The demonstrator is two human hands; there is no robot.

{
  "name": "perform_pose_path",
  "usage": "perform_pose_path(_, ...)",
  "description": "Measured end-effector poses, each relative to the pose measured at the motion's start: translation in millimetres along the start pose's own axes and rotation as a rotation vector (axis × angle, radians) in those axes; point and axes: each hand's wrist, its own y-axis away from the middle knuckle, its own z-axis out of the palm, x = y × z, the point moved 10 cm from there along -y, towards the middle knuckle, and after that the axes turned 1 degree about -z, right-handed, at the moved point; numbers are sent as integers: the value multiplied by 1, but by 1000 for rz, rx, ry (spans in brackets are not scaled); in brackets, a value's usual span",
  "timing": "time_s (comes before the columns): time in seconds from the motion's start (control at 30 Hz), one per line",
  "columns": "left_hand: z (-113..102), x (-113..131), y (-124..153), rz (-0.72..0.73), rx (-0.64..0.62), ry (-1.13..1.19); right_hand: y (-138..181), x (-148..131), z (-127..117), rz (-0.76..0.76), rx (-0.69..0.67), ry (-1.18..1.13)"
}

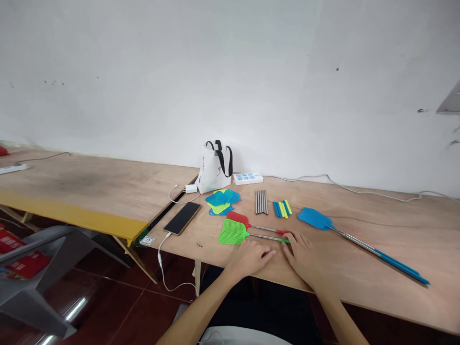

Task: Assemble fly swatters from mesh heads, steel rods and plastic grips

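A green fly swatter point(233, 232) and a red fly swatter point(237, 219) lie side by side at the table's front, their metal rods pointing right. My left hand point(251, 258) rests on the wood just below the green swatter, fingers extended and holding nothing. Over the ends of the red and green handles lies my right hand point(300, 251), its fingers loosely spread and touching them. Further right, blue fly swatters point(316, 219) lie together at a slant. Behind are loose blue and yellow swatter heads point(220, 201), a row of metal rods point(261, 202) and several blue and yellow handle sleeves point(282, 209).
A phone point(182, 218) with a white cable lies left of the swatters. Behind it stand a white charger point(190, 189), a white bag point(213, 170) with black straps, and a power strip point(247, 178). A second table point(89, 177) adjoins on the left; a grey chair point(46, 268) stands below it.
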Motion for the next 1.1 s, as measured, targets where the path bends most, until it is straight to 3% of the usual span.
perform_pose_path(1.1, -1, 0, 0, -5, -2, 11, 0, 1, 0, -5, 18, -29)
